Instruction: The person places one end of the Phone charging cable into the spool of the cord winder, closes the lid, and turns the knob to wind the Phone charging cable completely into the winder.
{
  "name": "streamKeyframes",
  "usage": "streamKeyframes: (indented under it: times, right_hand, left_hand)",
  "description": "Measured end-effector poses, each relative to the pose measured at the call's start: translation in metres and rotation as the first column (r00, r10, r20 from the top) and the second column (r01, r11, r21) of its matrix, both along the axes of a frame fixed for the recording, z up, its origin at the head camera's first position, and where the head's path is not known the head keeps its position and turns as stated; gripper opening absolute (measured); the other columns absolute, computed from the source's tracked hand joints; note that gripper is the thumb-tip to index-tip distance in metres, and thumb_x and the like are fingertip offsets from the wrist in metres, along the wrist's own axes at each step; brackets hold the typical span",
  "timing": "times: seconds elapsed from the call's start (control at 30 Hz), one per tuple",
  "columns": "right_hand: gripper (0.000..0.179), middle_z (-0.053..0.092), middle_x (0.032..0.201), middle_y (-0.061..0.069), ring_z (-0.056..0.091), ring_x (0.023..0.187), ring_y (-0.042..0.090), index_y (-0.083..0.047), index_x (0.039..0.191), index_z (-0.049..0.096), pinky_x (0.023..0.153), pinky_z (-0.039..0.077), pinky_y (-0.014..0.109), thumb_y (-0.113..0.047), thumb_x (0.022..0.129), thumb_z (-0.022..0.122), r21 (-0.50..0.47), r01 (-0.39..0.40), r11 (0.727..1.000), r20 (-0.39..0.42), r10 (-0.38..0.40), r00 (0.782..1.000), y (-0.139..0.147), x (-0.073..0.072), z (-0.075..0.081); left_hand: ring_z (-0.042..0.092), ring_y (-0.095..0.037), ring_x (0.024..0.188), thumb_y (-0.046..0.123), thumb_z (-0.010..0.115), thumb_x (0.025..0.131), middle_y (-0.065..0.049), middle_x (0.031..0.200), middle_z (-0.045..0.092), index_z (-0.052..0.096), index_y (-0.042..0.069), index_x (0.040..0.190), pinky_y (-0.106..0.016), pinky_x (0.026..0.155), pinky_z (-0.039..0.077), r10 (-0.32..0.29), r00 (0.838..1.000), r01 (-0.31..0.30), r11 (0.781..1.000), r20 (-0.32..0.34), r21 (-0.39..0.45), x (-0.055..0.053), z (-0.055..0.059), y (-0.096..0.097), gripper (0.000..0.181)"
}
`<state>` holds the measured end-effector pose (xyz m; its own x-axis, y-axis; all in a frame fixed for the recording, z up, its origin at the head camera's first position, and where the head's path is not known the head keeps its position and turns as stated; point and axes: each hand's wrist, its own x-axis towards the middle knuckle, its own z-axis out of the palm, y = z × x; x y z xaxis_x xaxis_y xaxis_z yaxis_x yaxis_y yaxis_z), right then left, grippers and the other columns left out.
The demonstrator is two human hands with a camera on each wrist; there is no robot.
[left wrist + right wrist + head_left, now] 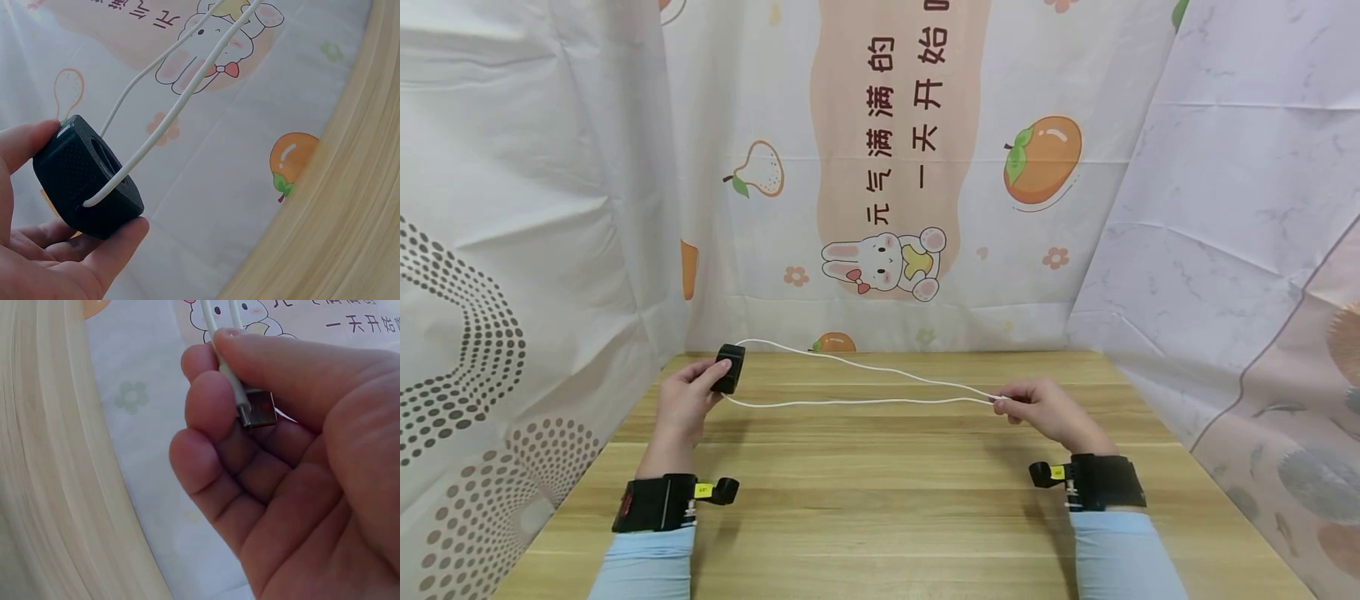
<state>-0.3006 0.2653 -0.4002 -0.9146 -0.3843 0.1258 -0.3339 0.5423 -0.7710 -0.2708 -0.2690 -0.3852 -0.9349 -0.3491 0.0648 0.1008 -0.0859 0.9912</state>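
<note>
the block (78,172) looks matt plastic, the cable (167,122) smooth plastic.

The head view looks forward and down over the table (872,517) from well back at six o'clock. Close wrist views face the curtain (737,242), left hand (683,404) at eight o'clock in one, right hand (1051,408) at four in the other; all three share the rabbit (880,271) near twelve.

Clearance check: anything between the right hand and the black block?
Nothing visible blocks it. Only two strands of the white cable span the gap from the right hand to the black block in the left hand.
</note>
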Motion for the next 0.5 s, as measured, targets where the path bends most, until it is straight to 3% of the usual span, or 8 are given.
streamKeyframes:
  times: [0.17,0.5]
  right_hand:
    - [0.019,0.064,0.078,0.008,0.057,0.072,0.023,-0.015,0.095,0.073,0.067,0.045,0.034,-0.032,0.09,0.064,-0.008,-0.002,1.0,0.017,0.002,1.0,0.0011,-0.0013,-0.0027]
    - [0.018,0.06,0.069,0.01,0.057,0.068,0.025,-0.013,0.089,0.071,0.068,0.048,0.04,-0.031,0.09,0.065,-0.036,-0.046,0.998,0.063,0.048,0.997,0.0039,-0.0002,-0.0046]
  left_hand:
    - [0.056,-0.018,0.102,0.031,0.076,0.081,-0.015,0.123,0.047,0.051,-0.006,0.126,-0.025,0.082,0.05,-0.025,1.0,0.025,1.0,0.011,0.019,-0.0002,-0.0011,0.0008,0.064]
    - [0.055,-0.019,0.106,0.034,0.076,0.079,-0.016,0.125,0.047,0.052,-0.005,0.124,-0.024,0.083,0.049,-0.053,0.999,0.053,0.998,0.008,-0.022,-0.0005,-0.0022,0.0014,0.065]
